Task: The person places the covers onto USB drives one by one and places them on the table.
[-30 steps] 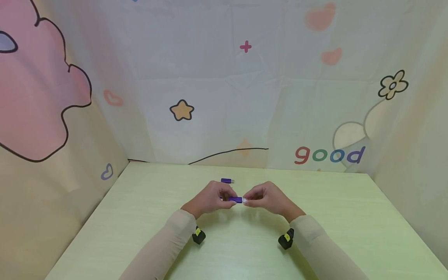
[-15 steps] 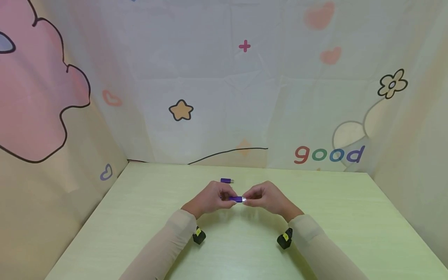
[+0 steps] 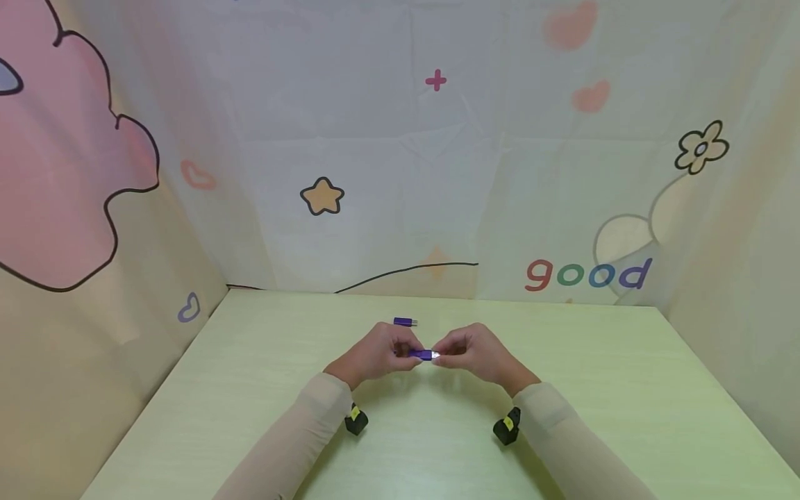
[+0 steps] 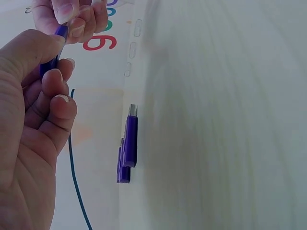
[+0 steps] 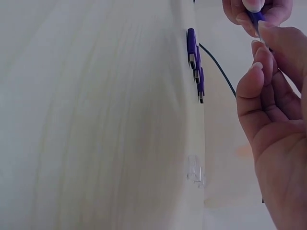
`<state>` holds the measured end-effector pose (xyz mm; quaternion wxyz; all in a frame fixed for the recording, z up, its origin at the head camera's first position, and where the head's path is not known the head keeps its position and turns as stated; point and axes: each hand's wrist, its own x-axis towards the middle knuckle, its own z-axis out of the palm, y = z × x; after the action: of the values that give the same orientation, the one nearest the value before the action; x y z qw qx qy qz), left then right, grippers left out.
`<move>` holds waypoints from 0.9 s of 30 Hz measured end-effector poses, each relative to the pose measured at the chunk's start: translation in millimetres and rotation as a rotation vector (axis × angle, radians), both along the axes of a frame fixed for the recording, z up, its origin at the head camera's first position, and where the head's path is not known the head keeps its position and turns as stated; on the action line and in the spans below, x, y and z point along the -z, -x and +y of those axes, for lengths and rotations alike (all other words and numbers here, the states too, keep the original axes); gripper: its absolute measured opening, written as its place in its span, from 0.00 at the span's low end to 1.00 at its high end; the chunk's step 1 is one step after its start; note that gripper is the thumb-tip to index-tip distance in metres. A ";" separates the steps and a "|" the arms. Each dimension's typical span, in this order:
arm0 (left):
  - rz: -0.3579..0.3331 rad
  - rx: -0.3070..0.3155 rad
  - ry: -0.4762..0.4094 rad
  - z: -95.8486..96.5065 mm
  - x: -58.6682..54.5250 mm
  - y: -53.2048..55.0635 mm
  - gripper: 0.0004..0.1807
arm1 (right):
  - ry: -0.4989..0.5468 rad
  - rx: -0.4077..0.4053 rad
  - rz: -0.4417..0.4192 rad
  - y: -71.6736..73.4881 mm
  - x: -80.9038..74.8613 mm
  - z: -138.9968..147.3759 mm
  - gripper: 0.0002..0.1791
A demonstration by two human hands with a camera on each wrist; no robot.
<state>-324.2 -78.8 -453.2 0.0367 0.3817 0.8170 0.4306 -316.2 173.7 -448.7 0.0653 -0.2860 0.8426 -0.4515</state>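
Observation:
A purple USB flash drive (image 3: 422, 355) lies level between both hands in the head view. My left hand (image 3: 378, 351) pinches its purple body (image 4: 49, 65) between thumb and curled fingers. From the other side, thumb and fingertip of my right hand (image 3: 480, 352) pinch its pale, shiny plug end. Whether a clear cap is in those fingertips I cannot tell. Beyond the hands, on the table, lies another purple USB flash drive (image 3: 403, 322); in the right wrist view it appears as a row of three drives (image 5: 192, 45), metal plugs showing.
Several small clear caps (image 4: 137, 28) stand in a row on the table (image 3: 594, 389), past the plug ends of the drives. A printed cloth backdrop (image 3: 375, 229) rises behind the table. Black wrist cameras (image 3: 356, 420) hang below both sleeves.
The hands keep their grip and hardly move; the right hand shifts slightly left, towards the left hand. The plug end looks brighter than before.

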 end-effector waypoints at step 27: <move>0.060 -0.057 0.266 15.3 7.3 -1.1 0.06 | -0.344 -0.040 0.211 -2.8 2.4 -11.0 0.05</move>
<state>-323.1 -63.4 -460.5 0.0504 0.3630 0.8780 0.3078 -313.3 162.8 -451.1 0.0334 -0.3333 0.9036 -0.2669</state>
